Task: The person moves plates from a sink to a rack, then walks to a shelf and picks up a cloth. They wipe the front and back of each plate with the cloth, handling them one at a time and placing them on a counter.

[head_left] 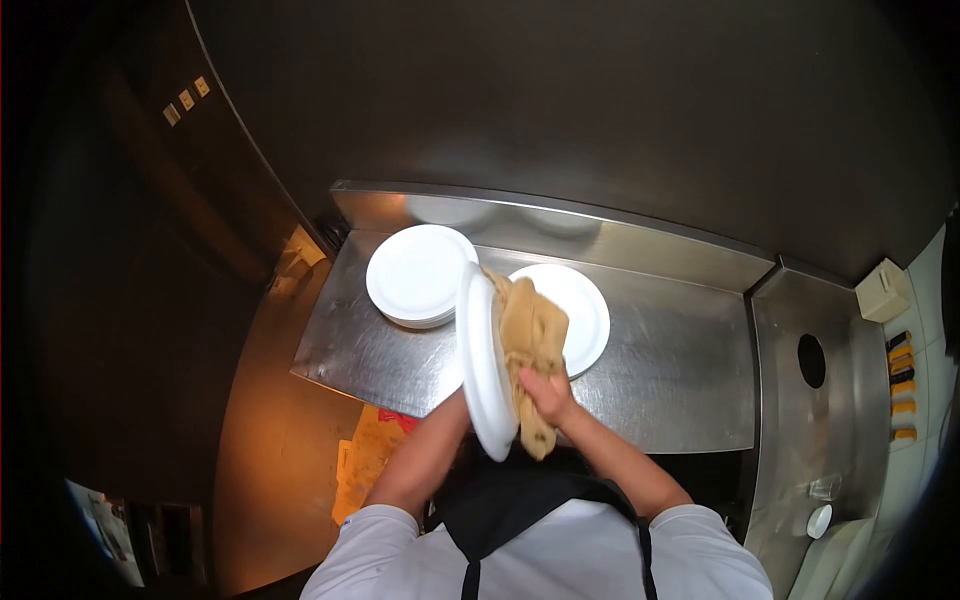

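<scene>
A white plate (482, 365) is held up on edge in front of my body, above the front of the steel counter (665, 350). My right hand (546, 393) is closed on a tan cloth (532, 325) that lies against the plate's right-hand face. Behind the plate, my left hand is hidden; only the forearm shows, reaching up to the plate's lower left side. One stack of white plates (422, 272) stands at the counter's left. Another white plate or stack (585, 312) sits just behind the cloth, partly covered by it.
A raised steel backsplash (640, 248) runs along the counter's rear. To the right is a steel surface with a dark round hole (811, 361), a small white bowl (819, 521) and a clear cup (825, 487). Yellow-handled tools (903, 385) hang on the right wall. An orange-yellow item (365, 455) lies below left.
</scene>
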The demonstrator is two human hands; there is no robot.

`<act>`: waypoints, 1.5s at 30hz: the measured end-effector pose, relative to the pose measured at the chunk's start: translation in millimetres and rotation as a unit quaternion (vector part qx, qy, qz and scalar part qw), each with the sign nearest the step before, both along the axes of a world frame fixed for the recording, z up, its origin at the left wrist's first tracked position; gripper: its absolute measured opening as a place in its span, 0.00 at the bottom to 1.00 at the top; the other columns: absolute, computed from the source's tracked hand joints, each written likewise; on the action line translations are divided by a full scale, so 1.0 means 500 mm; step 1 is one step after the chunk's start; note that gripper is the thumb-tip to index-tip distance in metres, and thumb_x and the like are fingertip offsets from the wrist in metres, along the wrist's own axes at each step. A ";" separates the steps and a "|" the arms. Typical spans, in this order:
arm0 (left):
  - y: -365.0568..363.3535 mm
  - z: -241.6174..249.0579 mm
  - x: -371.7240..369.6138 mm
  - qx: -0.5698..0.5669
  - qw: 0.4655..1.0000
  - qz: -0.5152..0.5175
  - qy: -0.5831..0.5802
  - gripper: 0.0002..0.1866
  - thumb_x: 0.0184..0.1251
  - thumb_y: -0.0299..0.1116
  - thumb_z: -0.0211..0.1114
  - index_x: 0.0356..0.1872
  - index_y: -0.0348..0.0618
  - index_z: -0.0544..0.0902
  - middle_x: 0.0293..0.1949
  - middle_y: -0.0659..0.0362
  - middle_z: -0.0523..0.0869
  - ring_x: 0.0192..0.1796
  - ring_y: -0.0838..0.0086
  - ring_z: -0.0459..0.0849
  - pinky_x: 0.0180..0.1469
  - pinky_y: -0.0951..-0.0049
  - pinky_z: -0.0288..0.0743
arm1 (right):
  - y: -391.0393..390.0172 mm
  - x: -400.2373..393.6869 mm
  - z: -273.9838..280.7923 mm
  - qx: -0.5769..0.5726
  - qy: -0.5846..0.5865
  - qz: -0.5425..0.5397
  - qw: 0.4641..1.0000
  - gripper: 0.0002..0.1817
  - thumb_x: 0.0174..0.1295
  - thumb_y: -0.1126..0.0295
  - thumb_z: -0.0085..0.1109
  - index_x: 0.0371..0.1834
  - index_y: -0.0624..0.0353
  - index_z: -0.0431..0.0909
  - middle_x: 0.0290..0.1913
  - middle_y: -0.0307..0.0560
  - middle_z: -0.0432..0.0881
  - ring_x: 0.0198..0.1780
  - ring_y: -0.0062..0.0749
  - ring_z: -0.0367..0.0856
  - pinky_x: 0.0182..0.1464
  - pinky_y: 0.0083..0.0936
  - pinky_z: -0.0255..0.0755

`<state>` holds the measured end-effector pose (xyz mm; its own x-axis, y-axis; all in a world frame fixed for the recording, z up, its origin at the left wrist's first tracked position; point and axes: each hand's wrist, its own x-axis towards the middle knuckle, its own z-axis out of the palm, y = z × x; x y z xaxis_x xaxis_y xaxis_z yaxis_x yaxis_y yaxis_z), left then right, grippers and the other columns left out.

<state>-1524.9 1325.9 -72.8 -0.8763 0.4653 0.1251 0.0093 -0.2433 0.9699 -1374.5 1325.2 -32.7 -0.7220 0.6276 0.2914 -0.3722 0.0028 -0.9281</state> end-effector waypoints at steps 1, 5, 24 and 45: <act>0.006 0.011 -0.027 -0.018 0.999 0.016 0.039 0.30 0.82 0.60 0.49 0.40 0.38 0.79 0.30 0.47 0.85 0.35 0.56 0.85 0.42 0.56 0.76 | -0.019 0.014 0.004 -0.018 0.047 0.006 0.999 0.21 0.67 0.64 0.66 0.59 0.65 0.80 0.52 0.45 0.87 0.50 0.33 0.85 0.53 0.31 0.79; -0.003 0.092 -0.133 -0.157 0.961 0.059 0.222 0.30 0.81 0.61 0.50 0.39 0.39 0.79 0.29 0.46 0.86 0.34 0.51 0.86 0.41 0.53 0.76 | -0.010 0.058 0.086 0.025 -0.003 -0.004 1.000 0.23 0.64 0.69 0.70 0.61 0.63 0.79 0.54 0.44 0.85 0.52 0.33 0.84 0.55 0.29 0.79; -0.177 0.274 -0.016 0.034 0.974 -0.120 0.190 0.18 0.76 0.30 0.65 0.62 0.33 0.78 0.50 0.54 0.88 0.52 0.71 0.86 0.58 0.70 0.78 | 0.164 -0.004 0.100 -0.105 -0.003 -0.182 0.978 0.25 0.61 0.71 0.77 0.59 0.62 0.78 0.49 0.44 0.85 0.49 0.29 0.85 0.52 0.29 0.83; -0.241 0.101 -0.207 0.014 0.990 0.025 -0.141 0.23 0.72 0.16 0.58 0.67 0.35 0.69 0.59 0.50 0.83 0.59 0.65 0.83 0.61 0.64 0.79 | 0.194 0.021 0.278 0.239 0.020 -0.246 0.939 0.20 0.58 0.74 0.78 0.52 0.63 0.81 0.48 0.43 0.87 0.47 0.29 0.86 0.50 0.28 0.82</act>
<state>-1628.4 1205.6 -22.5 -0.8999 0.4207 -0.1152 -0.2477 -0.2756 0.9288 -1364.1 1422.1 106.1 -0.3605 0.6730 0.6458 -0.2512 0.5967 -0.7621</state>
